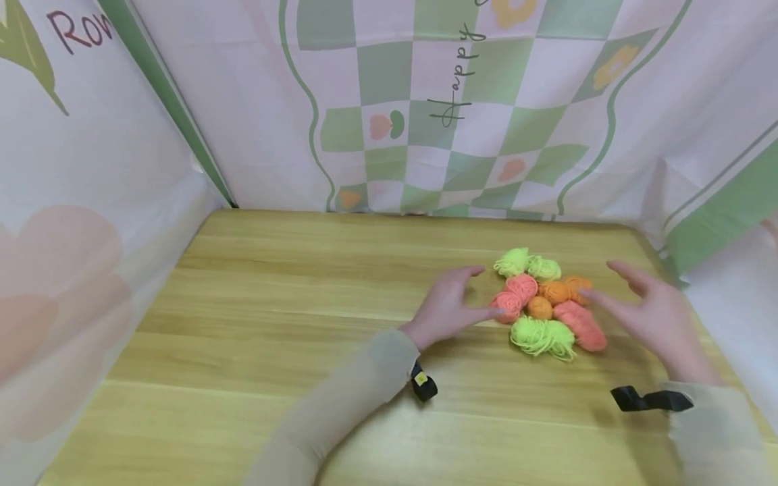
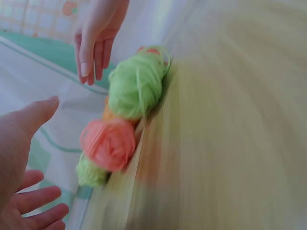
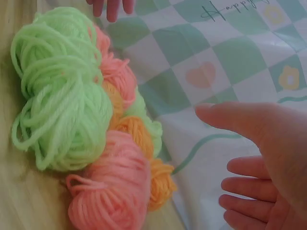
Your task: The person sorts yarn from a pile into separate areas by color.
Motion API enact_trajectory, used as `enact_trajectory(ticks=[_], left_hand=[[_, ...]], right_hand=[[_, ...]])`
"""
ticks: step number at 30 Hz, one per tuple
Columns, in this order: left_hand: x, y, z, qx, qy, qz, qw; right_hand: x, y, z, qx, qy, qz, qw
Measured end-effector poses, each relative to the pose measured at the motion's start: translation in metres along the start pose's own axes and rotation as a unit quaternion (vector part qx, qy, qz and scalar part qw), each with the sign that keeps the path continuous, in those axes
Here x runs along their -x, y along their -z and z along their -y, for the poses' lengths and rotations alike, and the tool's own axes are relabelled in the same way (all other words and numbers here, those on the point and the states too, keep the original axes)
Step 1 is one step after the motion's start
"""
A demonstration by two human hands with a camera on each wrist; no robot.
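Several small balls of yarn lie clustered on the right side of the wooden table. Yellow-green yarn (image 1: 543, 337) is at the front and more yellow-green yarn (image 1: 513, 262) at the back. Coral yarn (image 1: 507, 306) sits on the left, a coral skein (image 1: 581, 326) on the right, and orange yarn (image 1: 539, 308) in the middle. My left hand (image 1: 446, 304) is held at the cluster's left, thumb and fingers spread, with nothing in it. On the opposite side my right hand (image 1: 653, 317) is likewise spread and holds nothing; the right wrist view shows it apart from the yarn.
The wooden table (image 1: 273, 304) reaches to a hanging cloth (image 1: 389, 74) with a green check pattern at the back. Printed cloth also hangs on the left and right sides. A black strap (image 1: 650, 399) is on the right wrist, another (image 1: 423, 383) on the left.
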State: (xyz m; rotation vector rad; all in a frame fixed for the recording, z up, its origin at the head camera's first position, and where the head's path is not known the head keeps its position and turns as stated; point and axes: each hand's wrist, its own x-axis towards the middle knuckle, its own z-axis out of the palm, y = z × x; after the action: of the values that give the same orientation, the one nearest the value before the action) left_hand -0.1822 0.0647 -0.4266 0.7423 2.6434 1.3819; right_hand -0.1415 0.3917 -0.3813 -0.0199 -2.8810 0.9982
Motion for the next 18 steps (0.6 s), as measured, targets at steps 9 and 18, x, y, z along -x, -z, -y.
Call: enact_trajectory(ticks=[9, 18], left_hand=[[-0.015, -0.028, -0.012, -0.035, 0.018, 0.009, 0.9992], [-0.024, -0.043, -0.013, -0.043, 0.037, 0.005, 0.9984]], right_hand=[[0.011, 0.002, -0.012, -0.011, 0.003, 0.007, 0.9999], [0.019, -0.006, -0.017, -0.006, -0.008, 0.037, 0.9993]])
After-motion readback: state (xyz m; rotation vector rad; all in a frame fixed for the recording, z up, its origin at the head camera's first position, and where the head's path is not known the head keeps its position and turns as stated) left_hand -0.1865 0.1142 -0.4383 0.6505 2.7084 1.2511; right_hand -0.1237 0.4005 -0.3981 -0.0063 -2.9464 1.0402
